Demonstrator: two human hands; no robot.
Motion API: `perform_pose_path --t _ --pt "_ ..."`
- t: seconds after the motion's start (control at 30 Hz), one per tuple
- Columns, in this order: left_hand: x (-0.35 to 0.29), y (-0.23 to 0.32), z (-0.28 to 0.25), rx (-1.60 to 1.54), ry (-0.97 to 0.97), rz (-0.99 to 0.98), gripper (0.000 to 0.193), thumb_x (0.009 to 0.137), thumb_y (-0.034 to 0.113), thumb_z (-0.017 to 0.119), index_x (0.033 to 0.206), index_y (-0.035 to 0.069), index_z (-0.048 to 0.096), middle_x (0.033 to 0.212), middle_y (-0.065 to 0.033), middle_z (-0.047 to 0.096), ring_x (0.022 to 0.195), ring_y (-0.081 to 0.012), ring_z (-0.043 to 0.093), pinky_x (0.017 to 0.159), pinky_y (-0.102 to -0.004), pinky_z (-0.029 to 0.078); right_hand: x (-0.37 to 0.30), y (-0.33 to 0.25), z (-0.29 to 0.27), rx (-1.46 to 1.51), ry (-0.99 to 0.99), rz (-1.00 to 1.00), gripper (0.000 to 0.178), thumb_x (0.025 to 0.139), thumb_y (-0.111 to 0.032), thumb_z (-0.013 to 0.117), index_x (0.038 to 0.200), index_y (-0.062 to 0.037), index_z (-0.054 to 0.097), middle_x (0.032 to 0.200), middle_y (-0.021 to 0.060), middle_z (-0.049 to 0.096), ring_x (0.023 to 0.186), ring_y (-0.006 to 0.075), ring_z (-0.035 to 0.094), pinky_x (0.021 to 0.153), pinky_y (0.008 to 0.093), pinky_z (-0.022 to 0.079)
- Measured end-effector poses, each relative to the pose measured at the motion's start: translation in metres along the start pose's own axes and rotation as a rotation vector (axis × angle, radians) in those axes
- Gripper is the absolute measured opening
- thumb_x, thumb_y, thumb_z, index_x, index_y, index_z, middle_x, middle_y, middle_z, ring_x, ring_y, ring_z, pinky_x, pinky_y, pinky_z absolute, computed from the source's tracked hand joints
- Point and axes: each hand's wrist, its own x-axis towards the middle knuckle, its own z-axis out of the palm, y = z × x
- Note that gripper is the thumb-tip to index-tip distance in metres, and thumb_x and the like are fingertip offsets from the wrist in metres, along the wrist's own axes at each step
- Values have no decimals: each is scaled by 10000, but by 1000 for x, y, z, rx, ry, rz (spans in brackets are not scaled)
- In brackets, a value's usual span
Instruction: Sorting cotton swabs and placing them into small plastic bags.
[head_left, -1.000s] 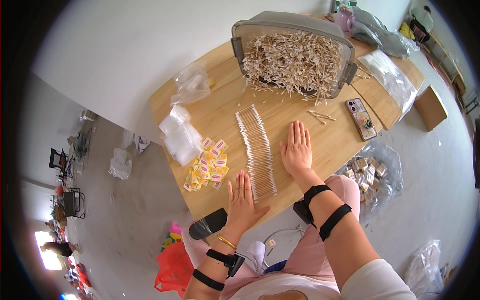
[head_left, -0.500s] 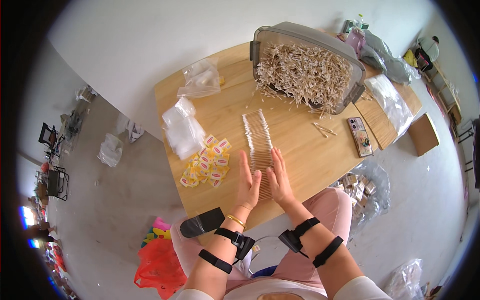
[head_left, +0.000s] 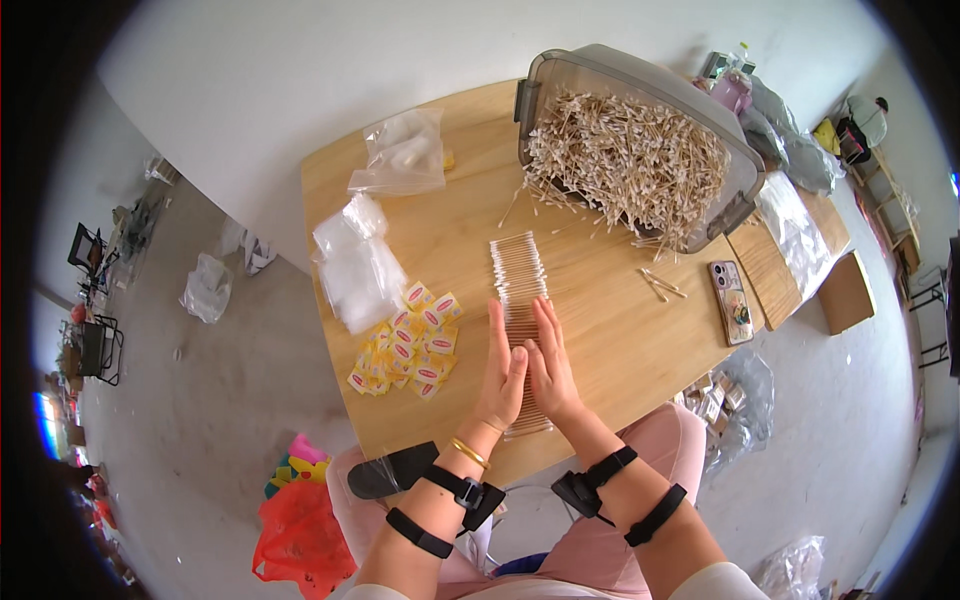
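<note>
A long, neat row of cotton swabs (head_left: 517, 262) lies on the wooden table in front of me, white tips along both sides and brown sticks across. My left hand (head_left: 503, 372) is flat along the row's left side, fingers stretched out. Along the right side, my right hand (head_left: 552, 368) mirrors it with straight fingers. The thumbs come close together over the sticks, and the palms hide the middle of the row. Its near end shows below the hands. Left of my left hand lies a pile of small yellow and white printed packets (head_left: 405, 345).
A grey translucent bin (head_left: 655, 80) tipped toward me spills loose swabs (head_left: 625, 160). Clear plastic bags (head_left: 360, 265) lie at the left. A few stray swabs (head_left: 660, 284) and a phone (head_left: 732, 302) are at the right. A black object (head_left: 395, 470) sits at the near left edge.
My hands have drawn slightly closer together along the row, thumbs now nearly meeting. The row's near end shows more below them. The whole view has shifted a little.
</note>
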Motion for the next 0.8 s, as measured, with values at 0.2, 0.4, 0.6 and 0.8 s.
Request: perform_pose_path --t 0.2,0.4,0.6,0.8 --pt "37 -7 -11 15 66 -34 879 1064 554 349 1601 -50 3 1687 -252 -7 1574 -340 -23 1266 -423 36 38 15 -15 0 63 -15 541 1031 -115 445 1532 47 323 1608 255 286 1527 399 227 1243 460 212" --pt "48 -6 -2 -8 12 -3 885 1065 561 336 1595 -62 -2 1684 -258 -10 1572 -351 -19 1266 -423 44 48 21 -1 17 16 -15 539 1027 -109 445 1530 44 327 1598 262 300 1523 415 224 1244 458 217" --pt "79 -25 -11 74 59 11 918 1054 599 331 1589 -76 14 1679 -271 -8 1570 -361 -17 1266 -425 53 78 29 -3 -52 4 -2 537 1020 -127 436 1525 30 343 1592 252 318 1510 410 254 1240 458 237" --pt "96 -27 -9 3 100 -8 884 1066 565 340 1593 -62 6 1682 -265 -14 1570 -362 -24 1266 -428 37 98 35 -5 18 7 -3 533 1024 -137 432 1526 18 341 1588 271 305 1494 426 275 1230 454 254"
